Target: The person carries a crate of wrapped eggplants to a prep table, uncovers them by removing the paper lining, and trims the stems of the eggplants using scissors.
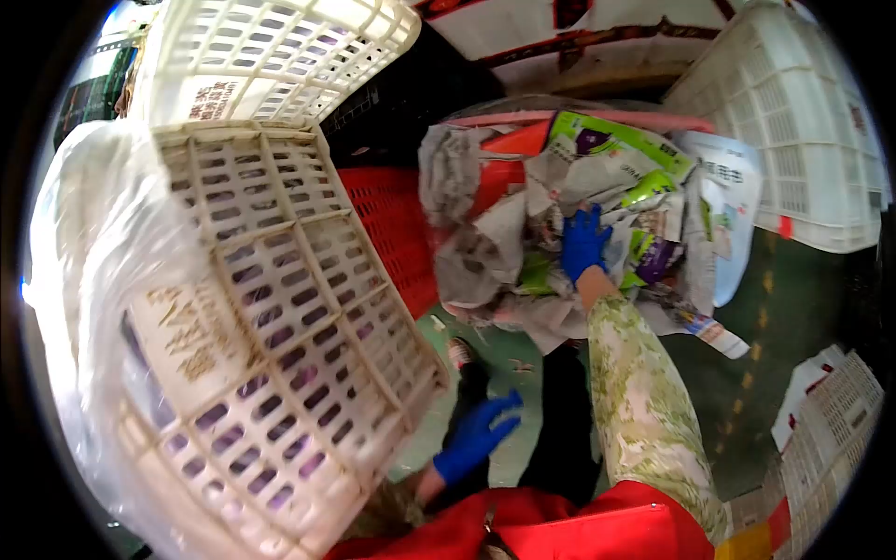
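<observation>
My right hand (586,245), in a blue glove, rests on a heap of crumpled newspaper and printed wrappers (541,187) with its fingers spread. The heap fills a pinkish-rimmed container (686,121). Green-and-purple wrappers (653,257) lie just right of that hand. My left hand (476,437), also gloved in blue, hangs low in front of my legs. Its fingers are stretched out and hold nothing. Close to it on the left is a large white slotted crate (308,224), with purplish things showing through its slots.
Clear plastic film (103,252) drapes the crate's left side. Another white crate (280,56) stands behind it, beside a red basket (387,233). White crates (793,121) stand at the right. A slotted crate (831,420) sits low at right on the green floor (719,373).
</observation>
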`<state>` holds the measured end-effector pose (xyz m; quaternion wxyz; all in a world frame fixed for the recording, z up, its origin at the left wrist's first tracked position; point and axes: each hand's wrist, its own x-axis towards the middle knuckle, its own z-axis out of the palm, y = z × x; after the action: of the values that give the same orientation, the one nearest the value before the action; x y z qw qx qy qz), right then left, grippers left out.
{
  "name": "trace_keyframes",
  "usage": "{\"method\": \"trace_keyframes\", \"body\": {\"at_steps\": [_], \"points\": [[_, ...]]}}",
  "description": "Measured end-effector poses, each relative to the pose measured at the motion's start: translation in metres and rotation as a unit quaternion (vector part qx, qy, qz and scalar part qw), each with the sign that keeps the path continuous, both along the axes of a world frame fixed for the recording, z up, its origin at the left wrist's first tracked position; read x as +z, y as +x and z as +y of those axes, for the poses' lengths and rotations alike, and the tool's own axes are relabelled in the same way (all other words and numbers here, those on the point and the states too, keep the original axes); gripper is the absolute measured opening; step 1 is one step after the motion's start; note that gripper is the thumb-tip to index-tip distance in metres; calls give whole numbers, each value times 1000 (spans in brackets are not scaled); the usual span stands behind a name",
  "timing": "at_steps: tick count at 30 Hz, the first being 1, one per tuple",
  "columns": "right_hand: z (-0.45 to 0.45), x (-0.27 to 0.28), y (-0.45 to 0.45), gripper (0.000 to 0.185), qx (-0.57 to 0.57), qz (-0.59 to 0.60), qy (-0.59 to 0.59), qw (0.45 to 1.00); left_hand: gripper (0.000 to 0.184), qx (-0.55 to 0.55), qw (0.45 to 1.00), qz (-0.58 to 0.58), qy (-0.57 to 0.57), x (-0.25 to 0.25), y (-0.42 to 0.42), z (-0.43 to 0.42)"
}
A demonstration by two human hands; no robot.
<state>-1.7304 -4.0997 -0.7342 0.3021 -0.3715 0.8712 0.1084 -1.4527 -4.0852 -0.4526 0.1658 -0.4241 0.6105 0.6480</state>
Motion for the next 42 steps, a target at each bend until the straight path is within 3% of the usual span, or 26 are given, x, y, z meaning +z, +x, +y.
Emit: {"method": "trace_keyframes", "body": {"at_steps": [4,7,11,12,14,15,17,19,21,23,24,25,26,27,28,29,30,31,32,33,34,35,39,42], "points": [[-16,-92,-7,55,-79,-57,77,992,34,-49,985,-161,40,18,57,-14],[-15,-79,-6,53,-39,-18,136,990,32,4,956,-288,48,57,68,-23],[-14,-97,-5,54,-113,-64,78,988,35,74,951,-298,26,80,93,-34],[-9,-134,-1,62,-137,-35,24,990,36,92,952,-291,21,82,99,-38],[-16,-63,-26,84,7,-122,61,991,37,131,953,-272,12,86,113,-43],[-13,-24,-39,83,68,-113,-29,991,38,152,953,-262,9,87,119,-45],[-6,1,-57,77,-29,-254,-86,963,40,192,953,-235,15,91,128,-47],[17,10,-55,54,-65,-167,-253,951,41,186,959,-213,38,97,135,-50],[46,42,-63,36,-109,-119,-338,927,52,87,976,-191,63,99,141,-54],[56,118,-63,25,-152,-124,-371,908,30,-187,974,-68,-106,104,140,-51],[70,125,-52,19,-182,-64,-425,885,31,-169,974,-124,-84,106,142,-47],[80,121,-52,18,-221,-114,-305,919,31,-144,959,-242,-44,135,97,-46],[101,128,-39,20,-273,-222,-439,827,30,-101,982,-154,-35,148,91,-44],[117,133,-32,36,-212,-166,-438,858,29,-57,996,-58,-38,162,94,-34],[133,145,-21,54,-277,-257,-388,841,28,-54,997,1,-51,154,116,-24],[146,152,-11,64,-287,-272,-414,820,28,-20,999,23,-35,139,131,-14],[142,211,-6,67,-317,-256,-286,867,29,14,999,46,-18,126,143,-6],[158,208,-10,71,-298,-313,-351,831,32,16,1000,19,-15,146,135,-11],[180,186,-8,68,-310,-183,-403,841,35,19,1000,-8,-12,166,127,-16],[167,244,-5,64,-398,-194,-393,806,40,-45,996,-53,-56,205,114,-30],[170,273,-10,60,-436,-194,-399,783,45,11,998,-52,33,211,113,-28],[169,310,-12,57,-474,-187,-400,762,46,-32,999,-33,-1,211,123,-31],[144,440,-8,34,-373,-42,-564,735,48,-25,999,32,-10,214,180,-40],[86,556,61,31,-251,10,-684,685,49,-22,996,69,-43,201,238,-53]]}}
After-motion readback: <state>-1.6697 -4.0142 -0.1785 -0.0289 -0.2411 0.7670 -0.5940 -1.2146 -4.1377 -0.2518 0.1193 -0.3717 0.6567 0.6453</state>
